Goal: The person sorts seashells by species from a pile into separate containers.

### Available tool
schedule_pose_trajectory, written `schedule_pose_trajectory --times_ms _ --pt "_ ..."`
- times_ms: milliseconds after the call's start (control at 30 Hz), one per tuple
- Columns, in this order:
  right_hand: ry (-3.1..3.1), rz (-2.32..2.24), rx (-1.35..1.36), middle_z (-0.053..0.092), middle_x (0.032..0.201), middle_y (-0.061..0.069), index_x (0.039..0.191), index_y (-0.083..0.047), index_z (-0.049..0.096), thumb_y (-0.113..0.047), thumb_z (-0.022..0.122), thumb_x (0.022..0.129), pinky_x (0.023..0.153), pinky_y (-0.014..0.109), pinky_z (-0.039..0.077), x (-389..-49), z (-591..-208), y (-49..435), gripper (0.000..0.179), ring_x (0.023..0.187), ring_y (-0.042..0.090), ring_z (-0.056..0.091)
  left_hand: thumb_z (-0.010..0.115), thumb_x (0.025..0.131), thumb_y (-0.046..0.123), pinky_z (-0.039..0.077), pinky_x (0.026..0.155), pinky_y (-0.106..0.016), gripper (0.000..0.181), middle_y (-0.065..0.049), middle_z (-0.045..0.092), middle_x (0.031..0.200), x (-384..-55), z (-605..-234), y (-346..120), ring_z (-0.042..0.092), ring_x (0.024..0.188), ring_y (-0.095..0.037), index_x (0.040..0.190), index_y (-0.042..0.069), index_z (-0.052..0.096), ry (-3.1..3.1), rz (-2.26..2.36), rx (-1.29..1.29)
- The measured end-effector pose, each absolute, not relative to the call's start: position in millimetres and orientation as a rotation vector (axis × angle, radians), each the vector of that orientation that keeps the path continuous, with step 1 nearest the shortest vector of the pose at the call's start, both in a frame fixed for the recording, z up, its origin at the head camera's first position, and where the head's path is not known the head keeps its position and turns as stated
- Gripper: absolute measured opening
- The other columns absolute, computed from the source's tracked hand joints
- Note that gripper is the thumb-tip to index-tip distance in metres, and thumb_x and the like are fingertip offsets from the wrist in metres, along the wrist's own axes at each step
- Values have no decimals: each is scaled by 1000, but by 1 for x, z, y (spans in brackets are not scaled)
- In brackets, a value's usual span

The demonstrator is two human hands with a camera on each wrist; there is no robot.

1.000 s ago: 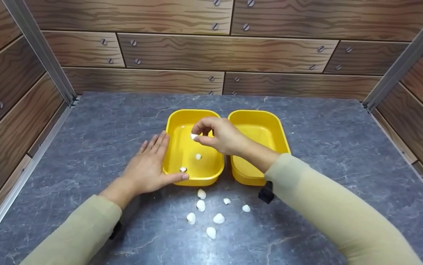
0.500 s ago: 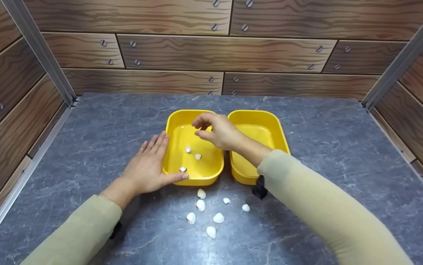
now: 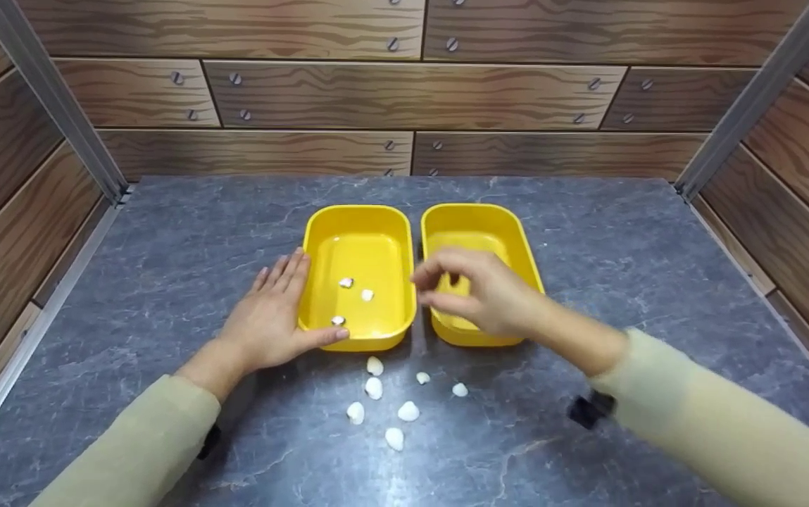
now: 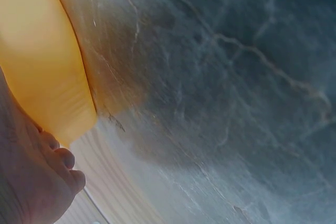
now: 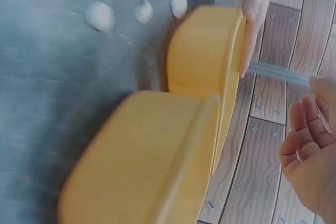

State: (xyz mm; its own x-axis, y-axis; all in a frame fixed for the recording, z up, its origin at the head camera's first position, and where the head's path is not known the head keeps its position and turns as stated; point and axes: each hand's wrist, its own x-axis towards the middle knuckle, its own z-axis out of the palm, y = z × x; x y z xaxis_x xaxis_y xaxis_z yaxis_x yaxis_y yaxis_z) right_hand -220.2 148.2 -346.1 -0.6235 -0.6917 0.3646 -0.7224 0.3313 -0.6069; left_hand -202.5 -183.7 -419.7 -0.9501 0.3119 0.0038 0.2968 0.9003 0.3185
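Observation:
My left hand (image 3: 263,320) lies along the left side of the left yellow tray (image 3: 369,257), fingers straight, thumb over its front rim. Three small white shells (image 3: 367,295) are inside that tray. Above the right yellow tray (image 3: 480,224) is my right hand (image 3: 492,292), slightly blurred, with fingers loosely bent and nothing between them. The right wrist view also shows this right hand (image 5: 310,150) holding nothing, beyond the tray walls. In front of the trays, several white seashells (image 3: 408,411) are scattered on the table.
The two trays stand side by side with a narrow gap on a grey marbled table (image 3: 608,282). Wood-patterned panels (image 3: 320,98) close off the back and both sides, with metal posts (image 3: 735,105) at the corners.
My right hand has let a shell drop into the left tray, then moved right and nearer, over the right tray. My left hand keeps its place on the tray. The head view has shifted slightly.

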Motion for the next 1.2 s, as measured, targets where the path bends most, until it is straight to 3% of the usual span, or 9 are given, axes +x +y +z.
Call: schedule_pose_trajectory --times_ms 200,433,700,1200 --pt "-2507 1253 1446 75 106 -4 113 -12 76 -2 82 91 84 33 60 -181 -372 182 25 95 16 69 57 90 84 6 130 -56 126 -13 2 178 -202 -419 -184 6 163 -37 170 2 5 3013 501 478" --pt "-2447 1245 1519 76 104 3 114 -10 76 -5 83 91 75 32 61 -158 -414 205 25 89 19 70 57 89 85 6 130 -55 127 -13 1 178 -202 -419 -185 6 163 -37 170 2 5 3010 493 476" --pt "-2585 1256 1428 75 106 3 122 -8 76 -9 83 93 77 32 61 -153 -442 218 30 89 20 70 55 89 86 6 131 -55 127 -12 0 178 -202 -419 -183 6 163 -36 170 2 4 3010 480 469" --pt "-2699 1115 1332 71 104 -3 121 -14 78 -15 82 95 72 25 55 -158 -450 217 26 85 11 63 57 89 84 6 131 -55 127 -13 1 178 -202 -420 -184 6 163 -36 170 1 5 3012 495 479"
